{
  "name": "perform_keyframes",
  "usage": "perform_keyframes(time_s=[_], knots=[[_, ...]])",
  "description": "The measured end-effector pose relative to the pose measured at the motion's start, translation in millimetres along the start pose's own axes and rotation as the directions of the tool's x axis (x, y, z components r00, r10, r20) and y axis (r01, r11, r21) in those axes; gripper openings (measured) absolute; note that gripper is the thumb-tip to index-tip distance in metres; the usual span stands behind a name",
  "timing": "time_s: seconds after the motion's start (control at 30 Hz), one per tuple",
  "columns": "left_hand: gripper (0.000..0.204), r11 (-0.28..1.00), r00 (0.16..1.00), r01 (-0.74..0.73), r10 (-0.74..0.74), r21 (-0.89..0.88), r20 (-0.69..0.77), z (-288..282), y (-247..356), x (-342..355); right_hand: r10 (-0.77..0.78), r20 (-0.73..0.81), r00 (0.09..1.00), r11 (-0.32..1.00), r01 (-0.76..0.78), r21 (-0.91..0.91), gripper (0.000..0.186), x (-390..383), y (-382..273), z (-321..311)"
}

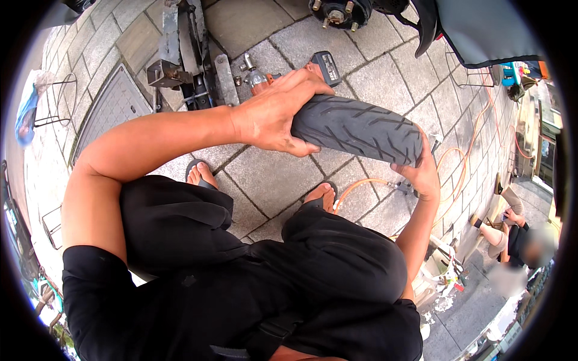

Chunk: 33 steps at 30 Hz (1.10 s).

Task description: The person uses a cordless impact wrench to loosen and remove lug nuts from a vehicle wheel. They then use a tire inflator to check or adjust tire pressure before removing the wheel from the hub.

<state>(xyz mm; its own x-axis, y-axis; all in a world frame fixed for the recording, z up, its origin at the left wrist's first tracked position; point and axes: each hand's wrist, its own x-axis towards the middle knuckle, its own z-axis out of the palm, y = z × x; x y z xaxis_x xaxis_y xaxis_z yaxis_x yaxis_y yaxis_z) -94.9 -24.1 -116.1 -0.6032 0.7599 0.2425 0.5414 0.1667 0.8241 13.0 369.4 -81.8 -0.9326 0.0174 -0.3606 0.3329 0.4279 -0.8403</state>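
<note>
A black tyre (358,127) with slanting tread grooves is held up in front of me, its tread facing upward. My left hand (280,111) grips its left end, thumb on the near side and fingers over the far side. Around its right end curls my right hand (420,173), with the thumb on the near side. Whether a rim sits inside the tyre cannot be seen. Just past my left hand lies an orange and black cordless impact wrench (259,79), partly hidden by it. Its battery (326,67) shows beyond the fingers.
A worn metal floor jack (191,60) stands at the far left, beside a metal cover (113,108) in the paving. A wheel hub with studs (341,11) is at the top. An orange air hose (460,162) loops at the right. Another person (518,234) sits far right.
</note>
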Motion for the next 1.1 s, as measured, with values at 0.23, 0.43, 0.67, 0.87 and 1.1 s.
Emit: perform_keyframes(time_s=[0.23, 0.43, 0.67, 0.87, 1.1], knots=[[0.086, 1.0, 0.999, -0.021, 0.021, -0.008, -0.049, -1.3, 1.5, -0.3, 0.012, 0.004, 1.0, 1.0, -0.012, -0.006, 0.105, 0.9, -6.6, 3.0], [0.071, 0.92, 0.935, 0.35, -0.354, -0.176, 0.012, 6.3, 16.8, 8.8, 0.017, 0.012, 1.0, 1.0, -0.017, -0.003, 0.103, 2.7, -12.0, 7.1], [0.054, 0.897, 0.922, 0.378, -0.386, -0.231, 0.011, 0.5, 14.6, 10.4, -0.007, -0.003, 1.0, 0.999, 0.007, -0.032, 0.103, 5.7, -9.0, 5.4], [0.049, 0.9, 0.932, 0.35, -0.363, -0.259, 0.0, -0.6, 5.2, 5.7, 0.0, 0.013, 1.0, 1.0, 0.0, -0.019, 0.104, 10.4, -9.6, 3.8], [0.045, 0.913, 0.942, 0.311, -0.333, -0.264, -0.044, 0.4, 0.1, 4.3, -0.007, 0.022, 1.0, 1.0, 0.007, 0.008, 0.104, 13.0, -18.4, 8.2]])
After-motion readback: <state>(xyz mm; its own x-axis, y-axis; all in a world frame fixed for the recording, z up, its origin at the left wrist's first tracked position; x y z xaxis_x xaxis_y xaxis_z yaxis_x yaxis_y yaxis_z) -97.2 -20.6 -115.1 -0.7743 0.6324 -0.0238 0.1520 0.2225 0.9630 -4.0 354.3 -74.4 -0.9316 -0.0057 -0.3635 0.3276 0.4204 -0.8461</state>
